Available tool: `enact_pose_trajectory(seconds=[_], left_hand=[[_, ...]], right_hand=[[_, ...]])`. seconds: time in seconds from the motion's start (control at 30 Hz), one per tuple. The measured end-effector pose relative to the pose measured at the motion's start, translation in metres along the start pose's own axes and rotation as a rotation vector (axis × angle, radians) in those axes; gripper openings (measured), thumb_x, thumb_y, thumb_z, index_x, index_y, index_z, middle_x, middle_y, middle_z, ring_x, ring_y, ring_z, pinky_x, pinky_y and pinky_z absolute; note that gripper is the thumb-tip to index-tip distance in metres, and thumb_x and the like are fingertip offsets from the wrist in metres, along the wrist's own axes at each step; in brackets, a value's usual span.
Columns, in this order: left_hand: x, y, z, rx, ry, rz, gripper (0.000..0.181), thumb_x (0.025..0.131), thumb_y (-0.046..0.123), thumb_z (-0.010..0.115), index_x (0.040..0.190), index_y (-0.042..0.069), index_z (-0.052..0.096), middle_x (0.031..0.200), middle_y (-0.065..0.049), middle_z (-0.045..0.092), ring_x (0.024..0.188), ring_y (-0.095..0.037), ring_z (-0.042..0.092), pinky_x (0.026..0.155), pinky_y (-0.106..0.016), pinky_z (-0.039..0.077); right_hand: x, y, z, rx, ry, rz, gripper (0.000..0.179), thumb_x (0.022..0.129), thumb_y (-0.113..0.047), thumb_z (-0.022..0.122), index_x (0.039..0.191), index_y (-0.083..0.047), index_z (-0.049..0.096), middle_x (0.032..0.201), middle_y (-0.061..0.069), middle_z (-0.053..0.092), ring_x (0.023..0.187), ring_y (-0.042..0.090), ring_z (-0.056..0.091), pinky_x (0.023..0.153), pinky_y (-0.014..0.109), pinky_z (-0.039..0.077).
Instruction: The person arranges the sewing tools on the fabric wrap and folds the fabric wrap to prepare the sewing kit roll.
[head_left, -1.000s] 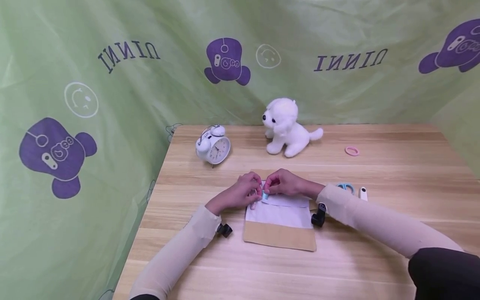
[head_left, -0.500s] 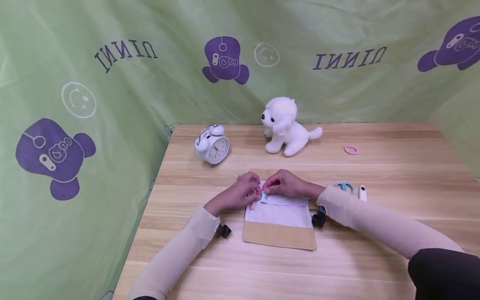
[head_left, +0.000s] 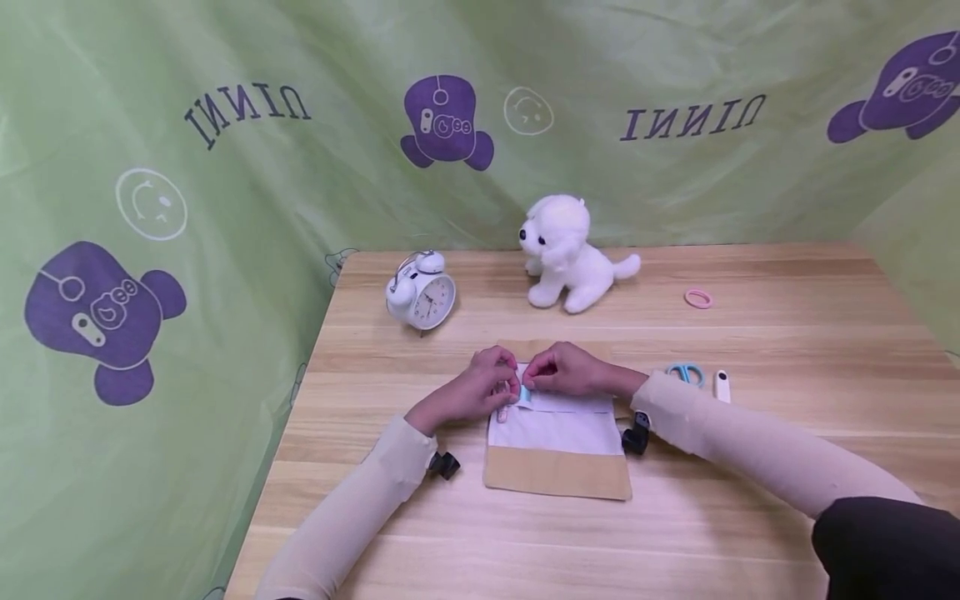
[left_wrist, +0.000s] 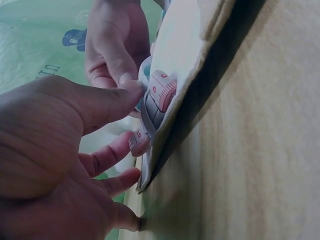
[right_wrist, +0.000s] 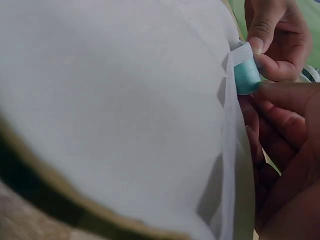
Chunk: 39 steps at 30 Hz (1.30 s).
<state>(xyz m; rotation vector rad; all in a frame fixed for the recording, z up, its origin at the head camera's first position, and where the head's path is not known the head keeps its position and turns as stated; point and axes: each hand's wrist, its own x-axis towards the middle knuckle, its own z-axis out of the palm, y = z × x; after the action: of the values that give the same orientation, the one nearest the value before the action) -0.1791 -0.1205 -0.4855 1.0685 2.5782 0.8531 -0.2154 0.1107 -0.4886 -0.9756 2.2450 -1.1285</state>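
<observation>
A tan fabric sewing pouch point(head_left: 558, 472) with a white lining lies spread open on the table. My left hand point(head_left: 476, 387) pinches a pale elastic loop point(right_wrist: 242, 54) at the pouch's left side, thumb on its edge. A teal thread spool point(right_wrist: 247, 77) sits in that loop, partly covered by it. With thumb and fingertips my right hand point(head_left: 570, 369) holds the spool's lower end. Just nearer to me, a rolled pink tape measure point(left_wrist: 162, 90) with red numbers is tucked under a grey elastic band point(left_wrist: 151, 114). My left hand's other fingers spread beside the tape.
A white alarm clock point(head_left: 422, 292) and a white plush dog point(head_left: 573, 254) stand at the back of the wooden table point(head_left: 420, 542). To the right lie a pink ring point(head_left: 698, 298), blue-handled scissors point(head_left: 686, 372) and a small white tool point(head_left: 722, 386). Green cloth point(head_left: 337, 183) hangs behind.
Both hands stay at the same spot on the pouch, with only slight finger shifts around the spool. The head view has drifted a little.
</observation>
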Motion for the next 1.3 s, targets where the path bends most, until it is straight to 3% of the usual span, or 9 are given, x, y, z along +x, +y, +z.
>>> enact_pose_trajectory(seconds=[0.1, 0.2, 0.33, 0.47, 0.67, 0.93, 1.3], left_hand=[[0.0, -0.0002, 0.0004, -0.006, 0.004, 0.005, 0.006, 0.093, 0.016, 0.07, 0.087, 0.013, 0.068, 0.123, -0.009, 0.052, 0.122, -0.026, 0.044, 0.11, -0.046, 0.032], [-0.0001, -0.0017, 0.0012, -0.006, 0.009, 0.01, 0.006, 0.093, 0.016, 0.07, 0.088, 0.013, 0.068, 0.123, -0.009, 0.051, 0.121, -0.026, 0.044, 0.109, -0.045, 0.033], [-0.0003, -0.0038, 0.0019, -0.003, 0.017, 0.022, 0.006, 0.092, 0.015, 0.07, 0.088, 0.012, 0.068, 0.123, -0.01, 0.051, 0.121, -0.026, 0.044, 0.108, -0.045, 0.033], [-0.001, -0.0035, 0.0017, 0.002, 0.015, 0.016, 0.006, 0.093, 0.015, 0.07, 0.088, 0.012, 0.068, 0.123, -0.01, 0.051, 0.121, -0.026, 0.044, 0.108, -0.044, 0.032], [-0.0011, -0.0007, 0.001, -0.007, 0.012, 0.005, 0.006, 0.093, 0.016, 0.07, 0.089, 0.011, 0.068, 0.124, -0.011, 0.051, 0.123, -0.028, 0.043, 0.109, -0.047, 0.031], [0.0, -0.0037, 0.0031, -0.004, 0.003, 0.009, 0.006, 0.093, 0.016, 0.07, 0.088, 0.013, 0.068, 0.124, -0.01, 0.051, 0.124, -0.027, 0.042, 0.112, -0.046, 0.03], [0.0005, -0.0034, 0.0029, -0.014, 0.013, 0.005, 0.006, 0.093, 0.017, 0.07, 0.088, 0.012, 0.068, 0.125, -0.011, 0.051, 0.124, -0.029, 0.042, 0.112, -0.048, 0.03]], right_hand=[[-0.0033, 0.0005, 0.0007, -0.061, 0.003, -0.002, 0.017, 0.09, -0.005, 0.065, 0.101, -0.012, 0.076, 0.092, 0.0, 0.074, 0.079, 0.006, 0.058, 0.074, 0.019, 0.048], [-0.006, 0.0006, 0.0002, -0.08, -0.003, -0.043, 0.029, 0.085, 0.002, 0.061, 0.108, -0.01, 0.076, 0.104, 0.005, 0.075, 0.09, 0.012, 0.063, 0.081, 0.022, 0.051], [-0.0082, -0.001, -0.0012, -0.039, -0.021, -0.073, 0.034, 0.084, 0.008, 0.058, 0.11, -0.003, 0.076, 0.117, 0.014, 0.073, 0.111, 0.025, 0.067, 0.097, 0.028, 0.052], [-0.0077, -0.0027, -0.0022, 0.015, -0.046, -0.073, 0.034, 0.084, 0.011, 0.056, 0.11, 0.001, 0.075, 0.118, 0.018, 0.072, 0.115, 0.032, 0.065, 0.099, 0.028, 0.051], [-0.0062, -0.0047, -0.003, -0.005, -0.081, -0.077, 0.032, 0.084, 0.01, 0.056, 0.105, 0.0, 0.077, 0.114, 0.016, 0.072, 0.112, 0.031, 0.065, 0.095, 0.025, 0.05], [-0.008, -0.0079, -0.0022, -0.089, -0.094, -0.078, 0.039, 0.082, 0.009, 0.055, 0.112, -0.005, 0.076, 0.118, 0.011, 0.071, 0.118, 0.028, 0.063, 0.103, 0.035, 0.047], [-0.0097, -0.0056, 0.0008, -0.124, -0.078, -0.072, 0.039, 0.081, 0.007, 0.056, 0.11, -0.008, 0.076, 0.116, 0.009, 0.07, 0.107, 0.021, 0.062, 0.093, 0.029, 0.048]])
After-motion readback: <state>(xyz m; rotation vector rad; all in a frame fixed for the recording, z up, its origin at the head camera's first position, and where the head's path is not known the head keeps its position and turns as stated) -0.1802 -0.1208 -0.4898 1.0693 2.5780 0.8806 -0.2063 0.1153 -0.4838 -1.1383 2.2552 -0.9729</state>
